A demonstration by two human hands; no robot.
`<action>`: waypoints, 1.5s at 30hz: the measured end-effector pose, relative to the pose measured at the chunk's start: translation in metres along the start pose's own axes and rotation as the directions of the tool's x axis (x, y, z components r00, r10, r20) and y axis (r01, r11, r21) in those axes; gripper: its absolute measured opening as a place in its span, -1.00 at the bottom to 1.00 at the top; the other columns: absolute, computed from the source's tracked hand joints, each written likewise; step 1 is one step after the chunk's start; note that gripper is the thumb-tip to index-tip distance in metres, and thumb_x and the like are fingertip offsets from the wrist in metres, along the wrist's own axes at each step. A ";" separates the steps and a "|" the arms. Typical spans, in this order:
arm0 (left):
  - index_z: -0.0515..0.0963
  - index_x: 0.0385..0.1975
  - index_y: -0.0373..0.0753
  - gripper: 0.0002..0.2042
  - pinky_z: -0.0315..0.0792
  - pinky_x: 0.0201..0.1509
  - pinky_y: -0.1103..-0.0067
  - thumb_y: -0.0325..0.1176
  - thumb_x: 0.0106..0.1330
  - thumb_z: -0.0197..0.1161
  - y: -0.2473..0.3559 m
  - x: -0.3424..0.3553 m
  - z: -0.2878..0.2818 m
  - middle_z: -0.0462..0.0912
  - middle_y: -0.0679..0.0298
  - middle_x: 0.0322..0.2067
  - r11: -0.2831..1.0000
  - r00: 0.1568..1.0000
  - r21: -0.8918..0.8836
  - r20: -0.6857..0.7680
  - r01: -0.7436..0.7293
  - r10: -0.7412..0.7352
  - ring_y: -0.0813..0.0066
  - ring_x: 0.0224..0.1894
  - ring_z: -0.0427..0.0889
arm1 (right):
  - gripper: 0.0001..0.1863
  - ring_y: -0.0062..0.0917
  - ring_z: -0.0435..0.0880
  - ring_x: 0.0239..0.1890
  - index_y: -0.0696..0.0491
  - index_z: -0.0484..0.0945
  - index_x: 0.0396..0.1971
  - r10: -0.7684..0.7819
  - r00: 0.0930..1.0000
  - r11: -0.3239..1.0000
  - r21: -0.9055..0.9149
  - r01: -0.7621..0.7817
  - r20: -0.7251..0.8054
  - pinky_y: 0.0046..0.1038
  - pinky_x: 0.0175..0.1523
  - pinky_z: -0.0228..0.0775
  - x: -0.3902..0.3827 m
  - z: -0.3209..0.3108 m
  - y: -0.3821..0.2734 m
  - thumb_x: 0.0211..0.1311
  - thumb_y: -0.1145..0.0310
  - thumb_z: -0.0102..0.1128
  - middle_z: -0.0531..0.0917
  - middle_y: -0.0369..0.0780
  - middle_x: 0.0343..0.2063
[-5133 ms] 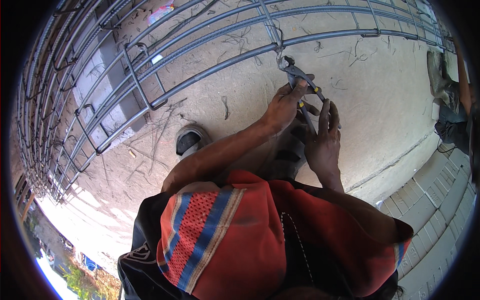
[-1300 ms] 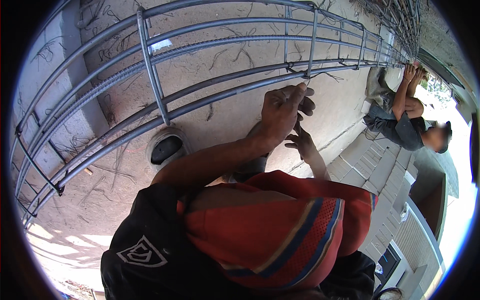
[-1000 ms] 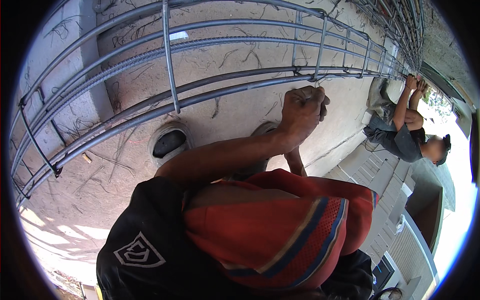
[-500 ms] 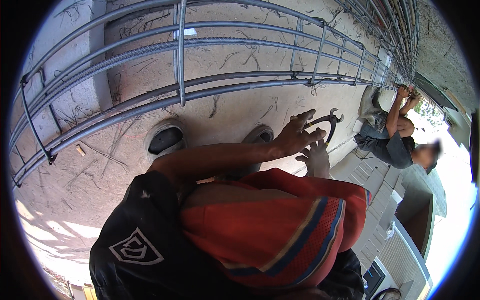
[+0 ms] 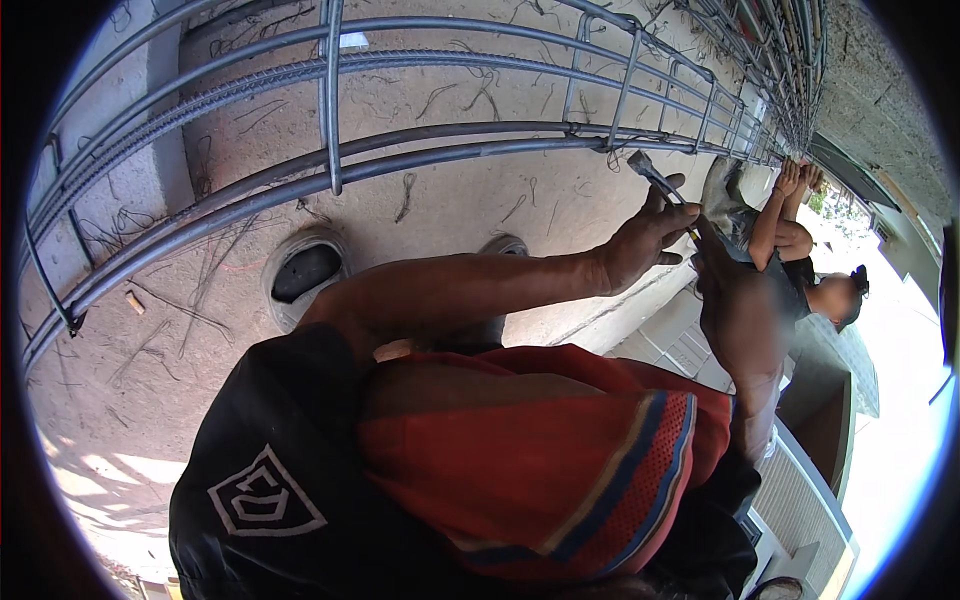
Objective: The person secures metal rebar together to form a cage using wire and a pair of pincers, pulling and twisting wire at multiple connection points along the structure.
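Observation:
Grey pliers (image 5: 641,166) with yellow on a handle angle up beneath the lowest bars of a steel rebar cage (image 5: 467,146), the jaws just below a tied crossbar. My right hand (image 5: 738,305), partly blurred, is closed on the pliers' handles. My left hand (image 5: 640,245) is beside it, fingers loosely apart, some touching the handle. My grey open shoes (image 5: 305,275) rest on the concrete below, one mostly hidden by my left forearm.
A co-worker (image 5: 770,225) crouches at right with both hands up at the cage's far end. More bundled rebar (image 5: 790,70) runs along the upper right. A concrete block (image 5: 160,150) lies behind the bars at left. Loose wire scraps litter the concrete floor (image 5: 150,390).
Since half a second ago, both hands have moved rightward and the pliers have tilted and risen toward the cage. Compared with five seconds ago, the view has turned, bringing the co-worker into fuller view.

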State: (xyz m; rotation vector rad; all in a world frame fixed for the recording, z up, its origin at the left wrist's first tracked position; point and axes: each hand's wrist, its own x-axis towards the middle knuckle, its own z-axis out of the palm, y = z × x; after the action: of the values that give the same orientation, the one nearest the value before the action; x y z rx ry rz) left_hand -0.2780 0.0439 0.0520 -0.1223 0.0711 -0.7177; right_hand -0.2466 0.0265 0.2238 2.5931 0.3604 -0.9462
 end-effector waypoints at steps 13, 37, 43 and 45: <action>-0.07 0.26 0.04 -0.50 0.22 0.18 0.25 -0.17 0.36 -0.10 0.008 -0.015 0.007 0.30 0.09 0.12 0.934 0.992 -0.345 0.050 -0.092 0.116 0.26 0.16 0.29 | -0.43 -0.30 0.59 -0.58 0.20 0.32 0.10 -0.132 0.991 0.967 -0.217 0.137 0.035 -0.29 -0.46 0.41 0.013 -0.017 -0.020 -0.04 0.62 0.06 0.53 -0.09 -0.56; 0.31 -0.12 -0.23 -0.56 0.49 -0.06 0.34 0.08 0.38 -0.16 0.006 -0.002 -0.002 0.44 0.12 -0.24 0.970 0.986 -0.236 -0.164 -0.052 0.013 0.18 -0.11 0.56 | -0.16 -0.19 0.45 -0.03 -0.03 0.08 0.29 -0.090 0.995 0.913 -0.394 0.104 0.053 -0.22 -0.03 0.35 0.004 -0.005 -0.025 -0.06 0.35 0.27 0.36 -0.03 -0.01; 0.30 -0.12 -0.26 -0.58 0.53 -0.11 0.24 0.04 0.39 -0.17 0.004 0.002 0.004 0.46 -0.02 -0.14 0.938 0.996 -0.339 -0.080 -0.066 0.041 0.01 -0.12 0.57 | -0.13 -0.01 0.37 0.02 0.09 -0.02 0.30 0.145 0.986 0.962 -0.242 -0.123 0.076 -0.10 0.08 0.23 -0.018 0.004 -0.008 0.00 0.27 0.23 0.30 0.11 0.06; 0.30 -0.12 -0.27 -0.58 0.53 -0.11 0.22 0.02 0.39 -0.18 0.011 -0.004 0.001 0.45 -0.04 -0.12 0.945 0.984 -0.315 -0.177 -0.090 0.034 -0.02 -0.14 0.59 | -0.25 -0.06 0.42 -0.09 0.22 0.01 0.26 0.231 0.968 0.949 -0.244 -0.201 0.101 -0.12 -0.04 0.27 -0.007 0.010 -0.004 0.09 0.33 0.11 0.38 0.10 -0.07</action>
State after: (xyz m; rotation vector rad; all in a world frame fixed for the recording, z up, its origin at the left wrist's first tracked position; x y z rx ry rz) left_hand -0.2740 0.0550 0.0521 -0.3704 0.3554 -0.6479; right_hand -0.2592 0.0250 0.2202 2.2910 0.1382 -0.9273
